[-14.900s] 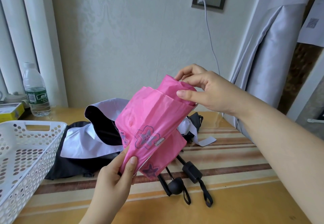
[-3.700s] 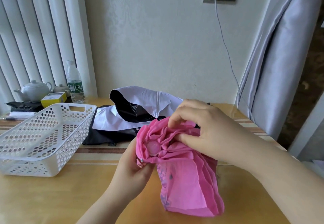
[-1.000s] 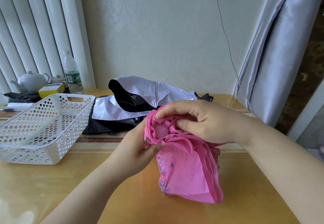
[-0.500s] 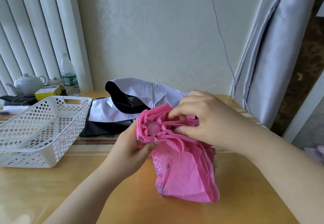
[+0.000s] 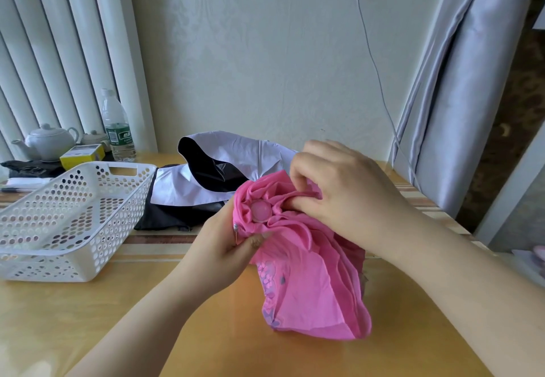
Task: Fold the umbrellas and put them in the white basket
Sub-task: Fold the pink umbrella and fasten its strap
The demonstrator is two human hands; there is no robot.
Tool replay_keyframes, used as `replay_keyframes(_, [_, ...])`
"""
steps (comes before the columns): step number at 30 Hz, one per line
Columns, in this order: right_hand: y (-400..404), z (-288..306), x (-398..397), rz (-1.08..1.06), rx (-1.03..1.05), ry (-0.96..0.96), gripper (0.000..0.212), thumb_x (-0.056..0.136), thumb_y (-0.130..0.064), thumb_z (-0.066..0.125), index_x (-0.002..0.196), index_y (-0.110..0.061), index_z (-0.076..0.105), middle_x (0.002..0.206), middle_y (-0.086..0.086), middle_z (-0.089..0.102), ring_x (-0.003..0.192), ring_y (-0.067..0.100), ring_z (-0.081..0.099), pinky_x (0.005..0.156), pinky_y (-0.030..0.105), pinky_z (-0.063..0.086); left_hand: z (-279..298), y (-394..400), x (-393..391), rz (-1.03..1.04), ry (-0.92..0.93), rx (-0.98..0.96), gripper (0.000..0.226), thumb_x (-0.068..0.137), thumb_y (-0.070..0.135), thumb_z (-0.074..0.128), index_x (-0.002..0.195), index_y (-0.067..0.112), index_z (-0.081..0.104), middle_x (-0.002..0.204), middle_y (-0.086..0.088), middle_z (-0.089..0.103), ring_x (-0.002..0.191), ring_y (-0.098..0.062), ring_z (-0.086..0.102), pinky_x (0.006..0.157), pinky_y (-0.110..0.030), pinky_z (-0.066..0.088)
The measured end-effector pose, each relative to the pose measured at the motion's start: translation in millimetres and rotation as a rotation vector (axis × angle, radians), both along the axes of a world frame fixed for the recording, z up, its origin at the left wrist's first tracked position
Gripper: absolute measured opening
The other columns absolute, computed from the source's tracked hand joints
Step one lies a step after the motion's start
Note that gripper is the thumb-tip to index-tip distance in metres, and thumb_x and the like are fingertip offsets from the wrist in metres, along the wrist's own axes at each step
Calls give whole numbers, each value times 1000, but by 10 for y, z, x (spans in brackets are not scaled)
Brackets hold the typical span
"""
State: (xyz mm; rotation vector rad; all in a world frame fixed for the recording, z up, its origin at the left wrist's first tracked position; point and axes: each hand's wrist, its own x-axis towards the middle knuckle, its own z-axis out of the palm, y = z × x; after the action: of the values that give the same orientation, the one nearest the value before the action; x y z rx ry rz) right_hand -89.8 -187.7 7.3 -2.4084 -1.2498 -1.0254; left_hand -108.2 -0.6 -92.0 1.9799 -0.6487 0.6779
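In the centre of the frame we hold the crumpled pink fabric umbrella (image 5: 298, 261) upright above the glossy yellow wooden table (image 5: 88, 317), its round pink cap (image 5: 260, 211) facing us and its loose canopy hanging down to the lower right. Our left hand (image 5: 219, 247) grips the bunched cloth just below the cap, thumb pressed on the fabric. Our right hand (image 5: 339, 193) has its fingers curled into the pleats beside the cap, pinching folds together.

Behind it, in mid-frame, the black and white umbrella (image 5: 212, 176) lies unfolded on the table. The white perforated plastic basket (image 5: 73, 217) sits at the left, holding no umbrella.

The pleats look uneven; we judge that if either pinch slackens, the slippery cloth could spring loose and the bundle may come out too bulky. Metal rib tips near our left thumb could snag fabric.
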Motion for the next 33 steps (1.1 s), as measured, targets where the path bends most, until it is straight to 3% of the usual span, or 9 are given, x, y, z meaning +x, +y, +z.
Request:
replay_keyframes(5, [-12,-77,-32,-39,68,95,10,68,-27,71,64,-20,64,61,-17,44,55,6,40,48,26,42,8,-16,26,-2,24,-11,51,89,40,54,128,7,56,124,20,60,117,1,55,93,-13,42])
replay_keyframes(9, [-52,-50,-1,-2,-13,361,7,82,-20,70,85,-23,76,77,-12,71,70,5,60,71,35,52,5,-16,36,-15,40,-24,53,88,41,56,130,8,54,124,25,58,118,3,53,95,-11,40])
replay_keyframes(12, [-64,-12,-21,55,3,492,10,85,-14,70,91,-19,77,82,-12,73,78,-3,63,75,15,48,35,-41,33,-11,20,1,58,88,52,55,131,14,50,125,33,53,118,9,49,94,-6,36])
replay_keyframes(18, [31,11,-78,78,230,651,22,83,-5,71,77,-24,59,70,-9,69,69,8,67,76,26,54,100,-74,15,12,47,20,60,84,66,52,125,23,49,115,31,59,110,11,53,89,-5,39])
replay_keyframes(22, [1,-18,-100,164,304,895,23,91,-5,62,90,-26,53,88,-11,74,83,3,70,81,18,53,86,-13,35,55,96,-68,43,84,44,64,123,27,54,111,36,61,106,12,57,84,-5,40])
replay_keyframes(24, [-48,-5,-91,205,349,848,24,89,-4,63,94,-26,56,95,-8,74,91,1,69,86,20,52,66,24,69,76,132,-158,38,84,32,62,120,25,58,108,31,64,105,9,59,85,-8,42])
replay_keyframes(27, [-160,54,-117,152,412,606,15,83,-8,71,84,-21,64,78,-6,70,73,6,66,71,18,52,62,23,105,95,142,-202,39,83,29,61,120,18,60,109,27,66,106,6,59,86,-9,42])
replay_keyframes(30, [-238,49,-185,58,237,642,11,82,-14,71,78,-24,72,68,-10,69,63,5,64,62,14,49,74,-7,105,92,145,-202,38,83,27,61,120,18,60,109,29,65,107,8,58,86,-7,41])
replay_keyframes(33, [-221,-48,-190,-54,87,690,19,88,-16,66,101,-28,75,82,-18,72,80,-5,65,79,12,50,75,-21,110,100,154,-196,40,81,30,62,120,22,58,109,29,65,106,8,58,86,-8,43])
